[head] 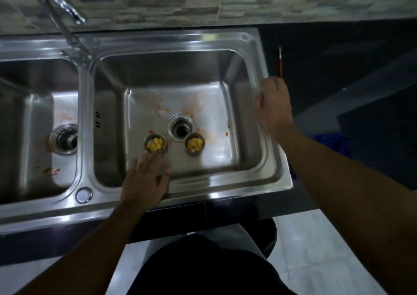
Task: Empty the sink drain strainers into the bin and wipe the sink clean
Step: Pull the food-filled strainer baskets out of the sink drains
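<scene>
Left hand (146, 179) spread flat, empty, over sink (225, 188) front rim beside left strainer (155, 144); right hand (274, 105) loosely curled, empty, above right rim; right strainer (195, 144) beside open drain (180, 127).

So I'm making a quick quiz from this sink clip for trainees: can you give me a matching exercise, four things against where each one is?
Things:
1. left hand
2. right hand
3. red stick
4. open drain

Places:
A. on the dark counter right of the sink
B. between the two strainers of yellow scraps
C. at the sink's right rim
D. over the front rim, reaching for the left strainer

Pairs: 1-D, 2-C, 3-A, 4-B. The right strainer sits on the other side of the drain.
</scene>
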Action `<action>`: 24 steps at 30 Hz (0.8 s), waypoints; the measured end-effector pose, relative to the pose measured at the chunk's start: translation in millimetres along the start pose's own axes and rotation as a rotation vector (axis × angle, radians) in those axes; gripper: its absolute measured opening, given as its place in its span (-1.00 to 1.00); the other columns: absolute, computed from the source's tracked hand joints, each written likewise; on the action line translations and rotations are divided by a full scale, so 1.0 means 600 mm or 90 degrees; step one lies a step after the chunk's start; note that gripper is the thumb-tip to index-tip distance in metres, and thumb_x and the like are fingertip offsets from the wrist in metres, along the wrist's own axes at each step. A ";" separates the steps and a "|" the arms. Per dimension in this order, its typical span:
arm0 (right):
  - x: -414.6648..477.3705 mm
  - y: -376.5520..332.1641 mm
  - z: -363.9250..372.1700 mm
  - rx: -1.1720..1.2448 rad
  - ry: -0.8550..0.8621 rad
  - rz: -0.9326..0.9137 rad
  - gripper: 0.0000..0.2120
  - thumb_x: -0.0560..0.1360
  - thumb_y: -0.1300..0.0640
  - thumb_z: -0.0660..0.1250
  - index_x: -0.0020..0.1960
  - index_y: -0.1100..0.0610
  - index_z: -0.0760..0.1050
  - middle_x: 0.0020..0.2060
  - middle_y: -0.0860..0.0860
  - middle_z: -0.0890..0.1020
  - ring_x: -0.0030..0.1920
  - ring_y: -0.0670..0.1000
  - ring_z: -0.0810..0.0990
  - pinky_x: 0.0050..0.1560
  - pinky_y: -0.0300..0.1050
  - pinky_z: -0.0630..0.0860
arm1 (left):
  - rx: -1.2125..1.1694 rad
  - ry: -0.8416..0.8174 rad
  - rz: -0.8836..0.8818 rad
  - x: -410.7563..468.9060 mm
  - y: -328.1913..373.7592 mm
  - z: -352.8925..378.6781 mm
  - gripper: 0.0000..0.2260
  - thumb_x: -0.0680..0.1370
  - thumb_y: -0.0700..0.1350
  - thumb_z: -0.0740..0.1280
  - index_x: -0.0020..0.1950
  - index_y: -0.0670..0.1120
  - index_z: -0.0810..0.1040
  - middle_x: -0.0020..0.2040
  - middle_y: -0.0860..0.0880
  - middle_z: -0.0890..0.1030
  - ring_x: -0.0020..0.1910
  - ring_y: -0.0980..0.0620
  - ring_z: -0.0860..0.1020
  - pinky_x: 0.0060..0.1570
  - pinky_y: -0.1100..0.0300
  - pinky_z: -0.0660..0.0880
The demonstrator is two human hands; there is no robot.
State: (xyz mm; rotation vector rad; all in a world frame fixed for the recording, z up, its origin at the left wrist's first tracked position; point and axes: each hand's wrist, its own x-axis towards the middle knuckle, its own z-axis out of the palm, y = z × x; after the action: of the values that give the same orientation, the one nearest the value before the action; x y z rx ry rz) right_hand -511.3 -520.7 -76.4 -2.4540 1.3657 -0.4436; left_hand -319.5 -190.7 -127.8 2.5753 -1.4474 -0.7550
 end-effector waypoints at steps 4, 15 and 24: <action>0.017 0.029 -0.014 -0.071 -0.013 0.178 -0.60 0.52 0.27 0.26 0.35 0.24 0.41 0.30 0.24 0.43 0.25 0.26 0.44 0.30 0.09 0.40 | 0.005 0.004 0.021 -0.005 0.008 -0.006 -0.47 0.61 0.19 -0.03 0.56 0.06 0.22 0.49 -0.14 0.43 0.52 -0.15 0.34 0.57 -0.13 0.12; 0.065 0.057 -0.040 0.046 -0.092 0.359 -0.84 0.46 0.20 0.48 0.01 0.25 0.64 -0.11 0.14 0.69 -0.23 0.04 0.66 -0.10 -0.05 0.69 | -0.055 0.005 -0.014 -0.001 -0.001 0.001 -0.50 0.61 0.11 0.02 0.39 -0.10 0.50 0.40 -0.10 0.54 0.48 -0.06 0.38 0.53 0.07 0.08; -0.016 -0.081 0.013 0.220 -0.208 -0.104 -0.60 0.60 0.35 0.22 0.37 0.05 0.49 -0.05 0.04 0.63 -0.15 -0.06 0.62 -0.15 -0.30 0.55 | -0.057 -0.005 -0.017 -0.012 0.007 -0.018 -0.51 0.60 0.05 0.03 0.36 -0.16 0.53 0.35 -0.12 0.56 0.41 -0.06 0.45 0.53 0.05 0.16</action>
State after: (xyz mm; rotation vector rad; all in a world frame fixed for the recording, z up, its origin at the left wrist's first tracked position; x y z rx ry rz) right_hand -476.1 -487.2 -65.0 -2.2342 0.8813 -0.2711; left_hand -320.8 -188.6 -114.7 2.5330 -1.3508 -0.8160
